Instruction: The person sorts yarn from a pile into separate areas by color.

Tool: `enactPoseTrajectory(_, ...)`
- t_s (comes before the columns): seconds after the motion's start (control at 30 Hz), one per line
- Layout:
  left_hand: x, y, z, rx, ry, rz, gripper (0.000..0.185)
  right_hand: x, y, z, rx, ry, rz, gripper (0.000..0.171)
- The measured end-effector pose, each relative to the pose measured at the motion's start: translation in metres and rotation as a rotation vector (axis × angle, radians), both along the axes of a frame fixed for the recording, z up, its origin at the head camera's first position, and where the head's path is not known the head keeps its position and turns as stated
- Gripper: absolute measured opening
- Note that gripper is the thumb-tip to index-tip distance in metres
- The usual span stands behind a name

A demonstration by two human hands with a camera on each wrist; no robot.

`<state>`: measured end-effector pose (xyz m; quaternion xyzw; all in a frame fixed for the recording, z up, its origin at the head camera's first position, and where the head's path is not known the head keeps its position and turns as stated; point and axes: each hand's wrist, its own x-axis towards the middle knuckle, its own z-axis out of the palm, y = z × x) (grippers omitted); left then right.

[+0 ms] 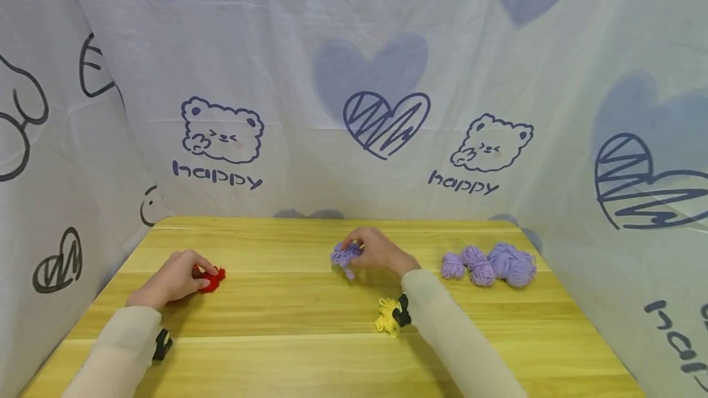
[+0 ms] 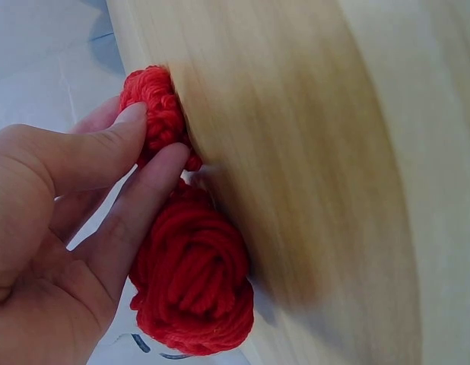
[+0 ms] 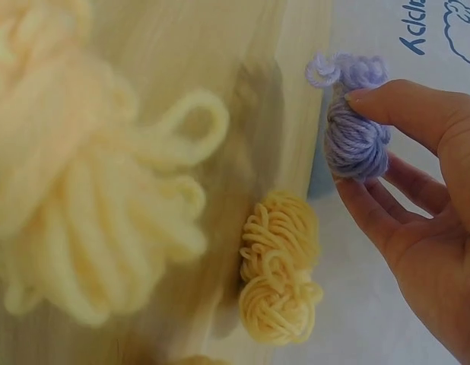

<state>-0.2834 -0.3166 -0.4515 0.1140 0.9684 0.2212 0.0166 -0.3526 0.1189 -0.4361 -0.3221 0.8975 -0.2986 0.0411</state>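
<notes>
My left hand (image 1: 176,279) rests on the left side of the wooden table (image 1: 298,306) and pinches a small bundle of red yarn (image 1: 212,279). In the left wrist view the thumb and a finger (image 2: 140,190) curl round the red yarn (image 2: 193,285), which lies against the table top. My right hand (image 1: 378,253) is at the table's middle and holds a little lilac yarn bundle (image 1: 345,255) between thumb and fingers. In the right wrist view the lilac yarn (image 3: 357,141) hangs just off the wood in the right hand (image 3: 350,144).
A yellow yarn bundle (image 1: 388,317) lies by my right wrist; the right wrist view shows yellow yarn (image 3: 281,277) and a blurred pale clump (image 3: 83,190) close to the lens. Several lilac yarn balls (image 1: 490,265) sit at the right. Printed cloth walls (image 1: 354,78) enclose the table.
</notes>
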Motion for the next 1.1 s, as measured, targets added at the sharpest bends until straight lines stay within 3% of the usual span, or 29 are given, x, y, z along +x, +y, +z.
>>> enactPoseTrajectory(1.1,0.001,0.001,-0.001,-0.001,0.032,-0.004,0.017,0.0,0.045,0.012,-0.074,0.001,-0.01,0.03)
